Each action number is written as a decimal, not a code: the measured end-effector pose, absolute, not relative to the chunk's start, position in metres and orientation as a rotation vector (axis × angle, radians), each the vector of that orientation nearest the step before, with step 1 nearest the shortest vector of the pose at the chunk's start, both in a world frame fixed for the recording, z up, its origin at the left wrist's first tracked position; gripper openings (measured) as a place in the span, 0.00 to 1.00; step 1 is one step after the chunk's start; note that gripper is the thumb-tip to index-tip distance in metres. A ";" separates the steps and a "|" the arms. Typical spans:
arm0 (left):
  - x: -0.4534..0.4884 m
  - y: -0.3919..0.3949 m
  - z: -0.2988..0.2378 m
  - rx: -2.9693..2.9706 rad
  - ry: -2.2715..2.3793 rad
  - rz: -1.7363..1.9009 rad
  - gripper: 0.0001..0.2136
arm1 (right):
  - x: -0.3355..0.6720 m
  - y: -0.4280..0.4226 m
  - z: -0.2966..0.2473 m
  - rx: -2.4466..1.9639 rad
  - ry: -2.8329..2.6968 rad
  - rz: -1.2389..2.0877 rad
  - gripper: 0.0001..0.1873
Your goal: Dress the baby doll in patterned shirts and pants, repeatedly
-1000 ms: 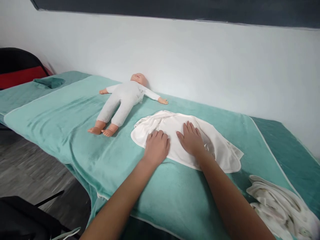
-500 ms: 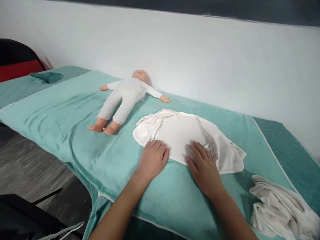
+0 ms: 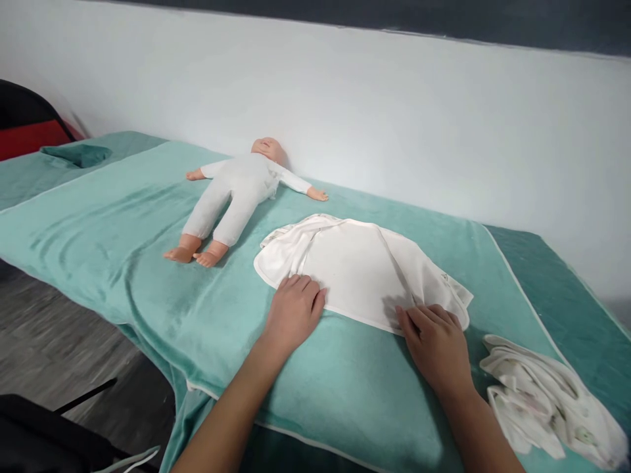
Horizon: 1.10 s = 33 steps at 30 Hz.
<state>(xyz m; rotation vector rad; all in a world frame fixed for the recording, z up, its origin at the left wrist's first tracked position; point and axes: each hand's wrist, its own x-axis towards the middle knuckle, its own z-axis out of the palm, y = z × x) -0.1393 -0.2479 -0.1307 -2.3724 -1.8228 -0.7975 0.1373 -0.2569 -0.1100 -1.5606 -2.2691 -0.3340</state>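
A white baby garment [image 3: 357, 269] with a stitched hem is spread on the green cloth, its sides folded and rumpled; its exact cut cannot be told. My left hand [image 3: 296, 312] has its fingers curled over the near left edge. Further along the same edge, my right hand [image 3: 436, 341] is closed on the garment, fingers bent and thumb against them. Beyond and to the left lies a baby doll [image 3: 241, 187] on its back, white-bodied with bare hands and feet, arms stretched out. The fingertips of both hands are partly hidden.
A crumpled heap of white clothes [image 3: 547, 401] lies at the near right. The green cloth [image 3: 118, 243] covers the table and drapes over its front edge. A white wall [image 3: 419, 125] stands behind. At far left is a black and red chair [image 3: 29, 125]; a black object [image 3: 44, 437] sits below left.
My right hand has moved right along the garment's near edge, and its spread fingers have closed there. My left hand stays at its place on the edge. The view has shifted slightly.
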 end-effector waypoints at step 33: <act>-0.171 -0.227 -0.130 -2.020 -1.843 -1.545 0.06 | 0.030 -0.160 -0.125 -1.673 -2.477 0.001 0.38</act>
